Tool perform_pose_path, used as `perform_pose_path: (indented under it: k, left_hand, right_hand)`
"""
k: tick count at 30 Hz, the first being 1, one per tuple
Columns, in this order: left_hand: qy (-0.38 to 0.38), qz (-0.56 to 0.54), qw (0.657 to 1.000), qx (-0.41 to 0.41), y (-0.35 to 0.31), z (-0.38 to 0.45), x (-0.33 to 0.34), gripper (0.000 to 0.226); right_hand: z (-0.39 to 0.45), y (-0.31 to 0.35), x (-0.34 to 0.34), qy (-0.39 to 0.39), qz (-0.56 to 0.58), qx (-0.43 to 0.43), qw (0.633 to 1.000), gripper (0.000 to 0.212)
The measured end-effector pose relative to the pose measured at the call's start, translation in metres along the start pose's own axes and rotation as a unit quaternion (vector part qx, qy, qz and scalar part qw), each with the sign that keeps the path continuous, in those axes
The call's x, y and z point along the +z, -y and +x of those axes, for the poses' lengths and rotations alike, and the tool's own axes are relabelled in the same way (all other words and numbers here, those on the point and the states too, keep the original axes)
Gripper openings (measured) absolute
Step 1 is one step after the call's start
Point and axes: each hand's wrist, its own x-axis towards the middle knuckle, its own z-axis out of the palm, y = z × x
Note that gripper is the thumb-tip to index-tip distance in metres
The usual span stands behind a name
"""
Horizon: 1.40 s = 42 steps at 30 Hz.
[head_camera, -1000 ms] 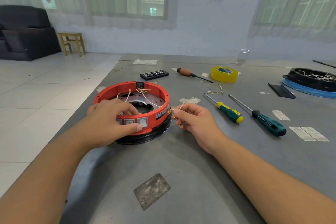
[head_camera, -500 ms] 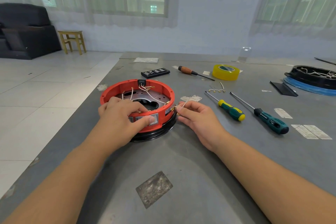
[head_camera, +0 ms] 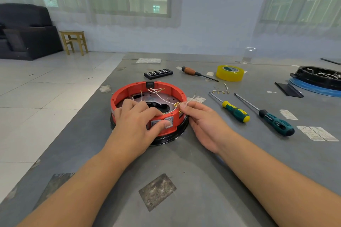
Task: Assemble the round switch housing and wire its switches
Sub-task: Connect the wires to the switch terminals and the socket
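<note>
Moved: right hand [head_camera: 204, 122] has come in from just beside the housing to its near right rim, bringing its wire over the wall; left hand stays draped over the near wall.
Housing: red round housing [head_camera: 147, 96] sits on a black base on the grey table [head_camera: 203, 180], left of centre, open side up, with white wires [head_camera: 158, 96] with brass ends looping across its inside.
Left hand: left hand [head_camera: 137, 121] grips the near wall, fingers curled over the rim into the inside, thumb pressing on a grey switch [head_camera: 168, 122] set in the outer face; a second switch sits just left of it.
Right hand: pinches a thin white wire [head_camera: 190, 100] between thumb and forefinger at the right rim; the wire's free end points up and to the right, and brass terminals show just left of the fingertips.
Screwdrivers: one with a green and yellow handle [head_camera: 236, 113] and one with a dark teal handle [head_camera: 275, 121] lie side by side to the right of the hands; a brown-handled one [head_camera: 191, 71] lies farther back.
Tape: yellow roll [head_camera: 229, 73] stands beyond the screwdrivers.
Loose wire: short piece with brass clips [head_camera: 221, 91] lies between the tape and the screwdrivers.
Far right: black round tray [head_camera: 317, 75] with white wires rests on a blue ring.
Back: black strip of switches [head_camera: 158, 73] lies beyond the housing.
</note>
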Motion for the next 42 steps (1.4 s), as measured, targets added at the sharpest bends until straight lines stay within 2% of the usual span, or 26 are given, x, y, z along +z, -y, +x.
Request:
perform_pose_path:
  k: [4, 6, 8, 10, 13, 16, 21, 27, 30, 32, 34, 37, 40, 42]
  left_hand:
    - [0.026, -0.041, 0.999, -0.025, 0.002, 0.003, -0.003, 0.066]
    - [0.048, -0.054, 0.997, -0.032, 0.005, 0.004, -0.007, 0.065]
    - [0.068, -0.067, 0.995, -0.020, 0.010, 0.003, -0.013, 0.049]
    - [0.067, -0.082, 0.994, -0.007, 0.015, 0.004, -0.018, 0.024]
    - [0.054, -0.093, 0.994, -0.009, 0.016, 0.006, -0.018, 0.013]
    - [0.047, -0.090, 0.995, -0.022, 0.015, 0.006, -0.016, 0.014]
    - [0.034, -0.059, 0.997, -0.042, 0.005, 0.004, -0.007, 0.026]
    - [-0.026, -0.022, 0.996, -0.077, -0.005, 0.005, 0.004, 0.038]
    - [0.001, -0.032, 0.996, -0.079, -0.002, 0.008, 0.001, 0.036]
    - [0.029, -0.072, 0.993, -0.089, 0.008, 0.011, -0.008, 0.034]
    - [0.000, -0.108, 0.987, -0.122, 0.020, 0.013, -0.018, 0.032]
    - [-0.094, -0.061, 0.970, -0.216, 0.036, 0.009, -0.024, 0.021]
    - [-0.044, -0.084, 0.927, -0.363, 0.041, 0.005, -0.019, 0.056]
    - [-0.001, -0.117, 0.908, -0.403, 0.043, 0.005, -0.015, 0.065]
  right_hand:
    - [-0.001, 0.000, 0.003, -0.016, -0.022, -0.005, 1.000, 0.014]
    - [-0.001, -0.001, 0.003, -0.019, -0.030, -0.010, 0.999, 0.014]
    - [-0.001, -0.002, 0.003, -0.021, -0.039, -0.013, 0.999, 0.012]
    - [0.001, -0.005, 0.004, -0.035, -0.059, -0.024, 0.997, 0.010]
    - [0.001, -0.004, 0.004, -0.080, -0.174, -0.078, 0.978, 0.013]
    - [-0.002, -0.001, 0.004, -0.076, -0.274, -0.124, 0.951, 0.013]
    - [-0.003, -0.007, 0.003, -0.059, -0.309, -0.164, 0.935, 0.014]
    - [-0.008, -0.005, 0.006, -0.084, -0.418, -0.214, 0.879, 0.022]
    - [-0.008, -0.005, 0.005, -0.065, -0.426, -0.226, 0.873, 0.019]
    - [-0.009, -0.003, 0.004, -0.045, -0.467, -0.236, 0.851, 0.011]
    - [-0.008, -0.002, 0.002, -0.023, -0.506, -0.244, 0.827, 0.010]
    - [-0.008, 0.002, 0.003, -0.014, -0.515, -0.218, 0.829, 0.023]
    - [-0.009, 0.002, 0.006, -0.019, -0.517, -0.208, 0.830, 0.026]
    - [-0.010, 0.001, 0.008, -0.029, -0.518, -0.213, 0.828, 0.026]
